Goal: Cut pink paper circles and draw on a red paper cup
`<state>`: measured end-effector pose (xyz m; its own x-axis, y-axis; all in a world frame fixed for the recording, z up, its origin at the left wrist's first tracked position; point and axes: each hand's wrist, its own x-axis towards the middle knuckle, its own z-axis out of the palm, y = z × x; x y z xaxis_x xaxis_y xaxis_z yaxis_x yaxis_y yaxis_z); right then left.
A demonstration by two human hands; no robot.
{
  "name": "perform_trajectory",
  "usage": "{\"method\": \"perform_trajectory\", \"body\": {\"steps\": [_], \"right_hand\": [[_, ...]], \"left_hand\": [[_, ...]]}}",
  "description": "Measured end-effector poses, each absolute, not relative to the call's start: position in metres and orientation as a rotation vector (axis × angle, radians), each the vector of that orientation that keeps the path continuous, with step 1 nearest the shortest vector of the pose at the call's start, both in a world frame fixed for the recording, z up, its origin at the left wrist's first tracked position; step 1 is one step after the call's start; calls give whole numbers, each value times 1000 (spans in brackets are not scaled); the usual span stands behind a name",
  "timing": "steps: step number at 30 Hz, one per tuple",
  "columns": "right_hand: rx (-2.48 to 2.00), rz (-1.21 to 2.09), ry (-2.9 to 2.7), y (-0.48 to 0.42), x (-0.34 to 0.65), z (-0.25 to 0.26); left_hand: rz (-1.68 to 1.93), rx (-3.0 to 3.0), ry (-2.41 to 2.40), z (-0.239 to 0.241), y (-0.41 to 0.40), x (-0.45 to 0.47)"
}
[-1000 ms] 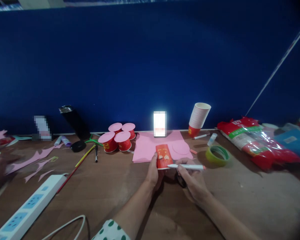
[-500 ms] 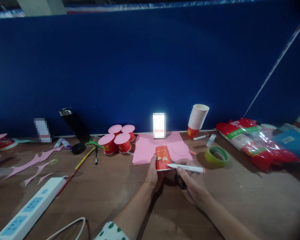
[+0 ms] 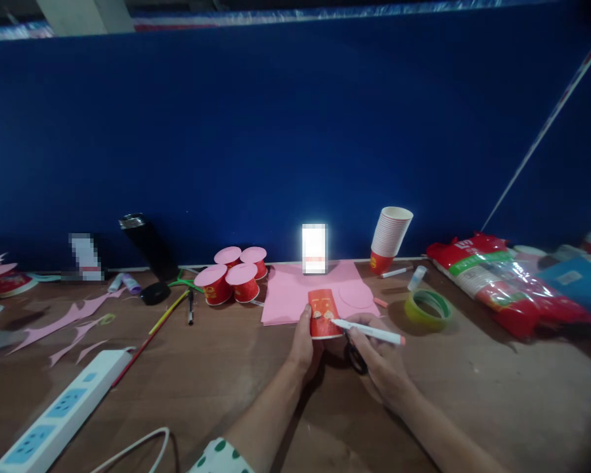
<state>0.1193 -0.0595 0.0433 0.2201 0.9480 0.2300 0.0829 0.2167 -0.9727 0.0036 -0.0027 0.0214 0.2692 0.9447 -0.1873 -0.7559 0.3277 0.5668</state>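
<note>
A red paper cup (image 3: 324,305) with a printed design is tilted in my left hand (image 3: 303,341), whose thumb lies along its left side; the other fingers are hidden behind it. My right hand (image 3: 381,358) pinches a white marker (image 3: 372,330), its tip at the lower right part of the cup's printed side. Whether the tip touches the cup I cannot tell. Under my right hand, the black handle of what look like scissors (image 3: 357,358) shows on the table. Pink paper sheets (image 3: 290,289) lie just behind the cup, with a pink paper circle (image 3: 355,293) on them.
Several red cups with pink paper discs (image 3: 241,274) stand left of the sheets. Behind are a lit phone (image 3: 314,248) and a leaning cup stack (image 3: 393,231). Green tape (image 3: 428,310) and a red plastic package (image 3: 502,282) lie right; a power strip (image 3: 59,407) lies left.
The marker's tip has shifted slightly on the cup, and the cup sits a touch differently in my left hand. The table's other things look the same.
</note>
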Motion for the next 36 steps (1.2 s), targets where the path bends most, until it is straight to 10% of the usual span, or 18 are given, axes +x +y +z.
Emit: {"method": "perform_trajectory", "body": {"steps": [36], "right_hand": [[-1184,809,-1287,-59,121,42]], "left_hand": [[1185,435,637,22,-3,5]]}}
